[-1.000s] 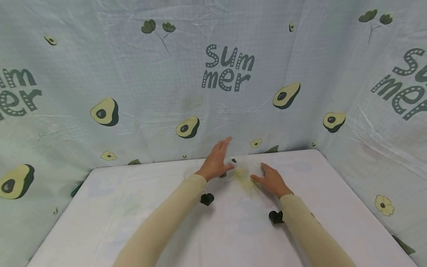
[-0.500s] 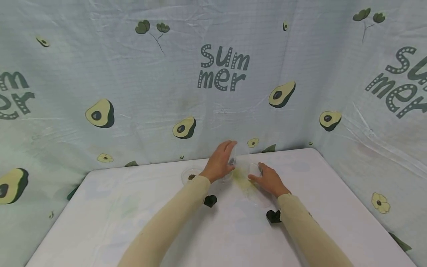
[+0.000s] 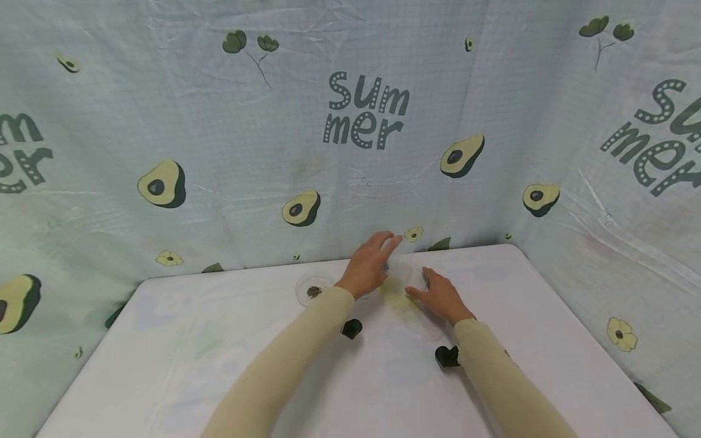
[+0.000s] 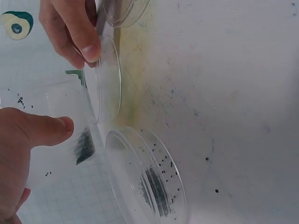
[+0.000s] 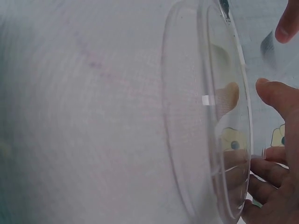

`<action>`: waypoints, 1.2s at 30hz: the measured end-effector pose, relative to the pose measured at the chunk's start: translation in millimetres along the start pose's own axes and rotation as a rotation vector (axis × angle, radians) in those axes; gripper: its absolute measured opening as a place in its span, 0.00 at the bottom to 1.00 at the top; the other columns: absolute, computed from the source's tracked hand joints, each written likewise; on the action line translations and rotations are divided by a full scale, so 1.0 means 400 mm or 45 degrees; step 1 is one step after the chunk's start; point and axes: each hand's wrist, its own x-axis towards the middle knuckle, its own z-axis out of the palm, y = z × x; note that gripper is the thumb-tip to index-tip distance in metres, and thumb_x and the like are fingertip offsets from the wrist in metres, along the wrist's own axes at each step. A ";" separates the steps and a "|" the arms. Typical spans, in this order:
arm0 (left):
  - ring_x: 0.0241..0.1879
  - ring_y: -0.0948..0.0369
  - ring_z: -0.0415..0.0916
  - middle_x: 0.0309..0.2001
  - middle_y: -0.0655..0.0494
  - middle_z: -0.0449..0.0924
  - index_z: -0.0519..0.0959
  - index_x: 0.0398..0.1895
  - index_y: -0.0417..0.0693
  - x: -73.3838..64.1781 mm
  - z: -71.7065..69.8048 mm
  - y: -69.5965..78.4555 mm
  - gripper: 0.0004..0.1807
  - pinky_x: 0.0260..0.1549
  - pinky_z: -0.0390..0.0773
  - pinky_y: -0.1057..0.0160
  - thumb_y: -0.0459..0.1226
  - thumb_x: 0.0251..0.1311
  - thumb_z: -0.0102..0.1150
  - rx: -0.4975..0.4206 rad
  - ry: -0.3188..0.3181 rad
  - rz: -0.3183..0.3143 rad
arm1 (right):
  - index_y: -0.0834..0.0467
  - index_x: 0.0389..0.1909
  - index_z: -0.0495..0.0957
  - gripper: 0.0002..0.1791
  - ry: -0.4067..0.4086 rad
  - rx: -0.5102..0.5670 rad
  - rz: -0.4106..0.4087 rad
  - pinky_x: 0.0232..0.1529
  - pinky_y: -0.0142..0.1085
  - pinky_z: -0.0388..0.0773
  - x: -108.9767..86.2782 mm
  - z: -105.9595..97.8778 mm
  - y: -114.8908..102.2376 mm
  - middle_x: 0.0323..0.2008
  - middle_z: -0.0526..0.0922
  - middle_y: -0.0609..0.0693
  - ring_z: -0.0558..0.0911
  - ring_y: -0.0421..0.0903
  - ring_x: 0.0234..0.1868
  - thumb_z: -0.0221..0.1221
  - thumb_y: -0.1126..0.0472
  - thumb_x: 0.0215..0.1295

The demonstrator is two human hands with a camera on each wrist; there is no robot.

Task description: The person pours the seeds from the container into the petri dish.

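Note:
My left hand [image 3: 368, 267] holds a clear plastic cup [image 4: 51, 100] with small black grains bunched in it. The cup looks tilted, its thumb side turned towards the other hand. Facing it, my right hand [image 3: 440, 298] holds a round clear dish [image 4: 107, 79] by its edge, the thumb lying at the rim. That dish stands tilted in the head view. Beside the left hand, a clear round dish [image 4: 124, 177] contains a patch of black grains. Farther left, another clear dish [image 3: 303, 298] has a small dark heap in it.
Another clear dish [image 5: 187, 93] lies near the right wrist. A yellow stain [image 3: 395, 295] marks the white table [image 3: 356, 389] between the hands. Loose black grains [image 4: 217, 191] are scattered there. A patterned cloth [image 3: 246, 152] hangs behind the table.
My left hand has shifted right towards the right hand and turned with the cup. The dark heap in the left dish now shows past the sleeve. The right hand has barely moved.

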 end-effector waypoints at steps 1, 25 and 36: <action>0.70 0.58 0.59 0.69 0.54 0.61 0.57 0.72 0.58 0.002 0.001 0.001 0.48 0.62 0.73 0.56 0.35 0.49 0.73 0.005 -0.003 0.004 | 0.67 0.73 0.52 0.47 0.003 0.000 -0.005 0.69 0.59 0.60 -0.001 0.000 0.000 0.71 0.59 0.67 0.60 0.65 0.71 0.56 0.40 0.65; 0.74 0.57 0.55 0.73 0.56 0.60 0.59 0.73 0.62 0.032 0.019 0.020 0.34 0.65 0.69 0.57 0.36 0.65 0.59 0.358 -0.015 0.253 | 0.69 0.72 0.53 0.47 0.012 0.024 -0.044 0.68 0.58 0.62 0.002 0.002 -0.007 0.69 0.63 0.67 0.64 0.64 0.70 0.57 0.41 0.65; 0.74 0.58 0.54 0.72 0.56 0.61 0.62 0.71 0.61 0.044 0.025 0.030 0.32 0.67 0.66 0.60 0.36 0.66 0.57 0.472 0.035 0.383 | 0.68 0.72 0.53 0.47 0.023 0.028 -0.033 0.67 0.59 0.62 -0.004 -0.003 -0.005 0.70 0.61 0.68 0.63 0.65 0.70 0.57 0.41 0.65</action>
